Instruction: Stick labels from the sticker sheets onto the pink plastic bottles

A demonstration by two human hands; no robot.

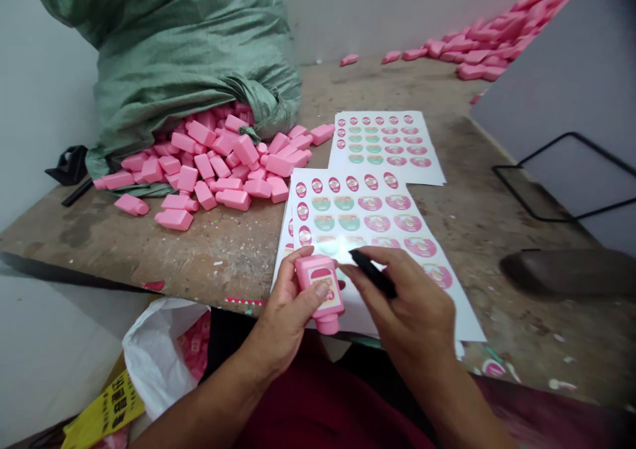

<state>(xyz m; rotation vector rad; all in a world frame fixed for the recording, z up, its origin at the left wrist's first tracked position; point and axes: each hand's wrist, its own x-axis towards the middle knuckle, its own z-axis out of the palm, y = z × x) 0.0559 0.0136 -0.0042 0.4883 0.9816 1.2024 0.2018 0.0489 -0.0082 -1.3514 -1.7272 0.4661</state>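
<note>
In the head view my left hand [285,320] is closed round a small pink bottle [305,269], its neck pointing down towards me. A pink and cream label [324,295] sits on the bottle's face, partly under my thumb. My right hand [412,303] grips a black pen-like tool [371,273], its tip pointing left, just off the bottle. Under both hands lies a stack of white sticker sheets [358,181] with red oval, green and pink labels. A second pile of sticker sheets [432,171] is behind it.
A green woven sack [199,51] spills many pink bottles [246,149] at the left. More bottles [477,55] are heaped far right. A white bag [154,343] with pink bottles hangs below the table edge. A black wire frame [536,217] stands right; a black tape dispenser [69,164] left.
</note>
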